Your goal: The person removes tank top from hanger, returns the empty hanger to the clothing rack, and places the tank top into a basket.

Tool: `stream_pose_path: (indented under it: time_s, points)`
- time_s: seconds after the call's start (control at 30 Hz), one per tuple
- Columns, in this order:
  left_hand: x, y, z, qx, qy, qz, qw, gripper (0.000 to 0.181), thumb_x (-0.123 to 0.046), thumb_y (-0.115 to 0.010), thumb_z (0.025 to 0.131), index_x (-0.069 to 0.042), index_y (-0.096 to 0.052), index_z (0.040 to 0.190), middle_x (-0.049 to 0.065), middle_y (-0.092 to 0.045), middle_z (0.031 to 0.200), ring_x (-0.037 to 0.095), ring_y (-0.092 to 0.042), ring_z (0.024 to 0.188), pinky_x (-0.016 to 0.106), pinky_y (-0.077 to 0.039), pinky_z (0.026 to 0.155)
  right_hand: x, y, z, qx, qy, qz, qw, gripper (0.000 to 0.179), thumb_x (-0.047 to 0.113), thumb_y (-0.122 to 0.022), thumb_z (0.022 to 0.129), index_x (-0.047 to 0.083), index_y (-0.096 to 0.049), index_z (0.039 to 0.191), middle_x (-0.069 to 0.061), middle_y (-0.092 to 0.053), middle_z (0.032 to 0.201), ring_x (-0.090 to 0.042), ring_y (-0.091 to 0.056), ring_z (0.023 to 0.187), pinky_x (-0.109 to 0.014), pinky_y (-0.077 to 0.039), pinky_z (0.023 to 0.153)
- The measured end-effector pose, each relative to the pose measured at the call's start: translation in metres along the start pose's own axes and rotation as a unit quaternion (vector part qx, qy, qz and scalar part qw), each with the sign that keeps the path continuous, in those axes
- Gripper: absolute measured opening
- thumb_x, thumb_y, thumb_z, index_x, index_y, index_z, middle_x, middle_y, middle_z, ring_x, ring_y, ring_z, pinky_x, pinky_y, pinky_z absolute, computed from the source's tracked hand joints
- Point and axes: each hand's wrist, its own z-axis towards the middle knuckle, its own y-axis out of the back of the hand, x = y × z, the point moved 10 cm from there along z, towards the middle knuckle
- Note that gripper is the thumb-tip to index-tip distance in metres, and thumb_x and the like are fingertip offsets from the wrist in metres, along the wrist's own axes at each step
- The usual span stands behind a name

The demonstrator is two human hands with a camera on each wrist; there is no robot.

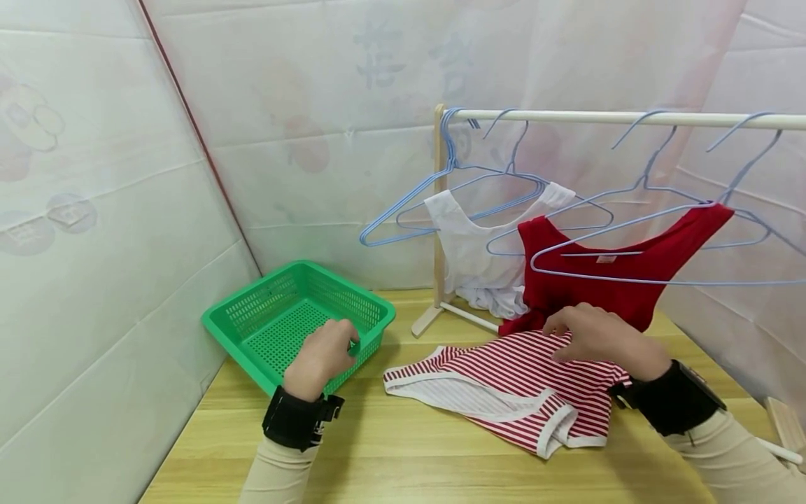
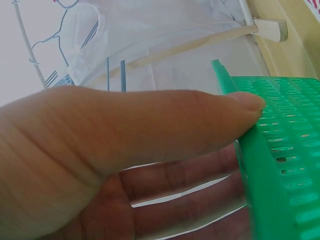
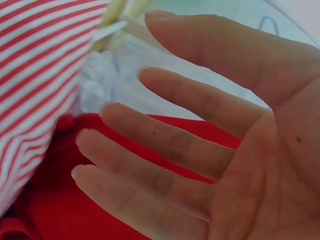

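Note:
My left hand [image 1: 321,358] pinches the near right rim of a green plastic basket [image 1: 261,308]. In the left wrist view the thumb [image 2: 200,117] lies over the rim and the other fingers are behind its outer side. A red-and-white striped garment [image 1: 497,364] with white trim lies spread on the table. Over its far right part is my right hand [image 1: 595,339], with fingers apart and relaxed. Nothing is held in the right palm [image 3: 250,185], as the right wrist view shows. Behind it hangs a red sleeveless top [image 1: 567,297] on a blue hanger.
A rack with a white rail [image 1: 567,117] and a wooden post [image 1: 439,259] stands at the back right. Several blue hangers [image 1: 403,203] hang there, one bearing a white sleeveless top [image 1: 472,255]. Pale sheeting [image 1: 302,175] encloses the wooden table [image 1: 390,448].

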Motion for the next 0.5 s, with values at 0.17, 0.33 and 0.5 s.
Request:
stream_pose_path:
  time_s: [0.17, 0.33, 0.5]
  points:
    - [0.0, -0.001, -0.001, 0.001, 0.0, 0.001, 1.0, 0.029, 0.0, -0.079, 0.085, -0.002, -0.077, 0.114, 0.015, -0.075, 0.116, 0.028, -0.072, 0.1, 0.043, -0.061, 0.082, -0.01, -0.017, 0.008, 0.013, -0.021, 0.005, 0.9997, 0.04, 0.023, -0.088, 0.078, 0.011, -0.077, 0.114, -0.012, -0.075, 0.111, -0.025, -0.062, 0.093, -0.045, -0.056, 0.073]
    - [-0.001, -0.001, -0.001, -0.001, -0.001, 0.0, 1.0, 0.029, 0.0, -0.08, 0.085, -0.002, -0.077, 0.114, 0.015, -0.075, 0.116, 0.03, -0.072, 0.101, 0.044, -0.061, 0.083, -0.02, -0.032, 0.017, 0.008, -0.025, 0.002, 0.9997, 0.046, 0.021, -0.09, 0.077, 0.007, -0.074, 0.118, -0.017, -0.072, 0.114, -0.031, -0.063, 0.098, -0.051, -0.057, 0.076]
    - [-0.002, -0.001, -0.002, -0.001, -0.002, 0.0, 1.0, 0.029, 0.0, -0.08, 0.085, -0.001, -0.077, 0.114, 0.016, -0.075, 0.117, 0.031, -0.073, 0.102, 0.045, -0.061, 0.083, -0.028, -0.039, 0.024, -0.016, -0.019, -0.029, 0.9993, 0.062, 0.021, -0.093, 0.072, 0.003, -0.069, 0.126, -0.022, -0.07, 0.12, -0.042, -0.062, 0.109, -0.062, -0.056, 0.086]
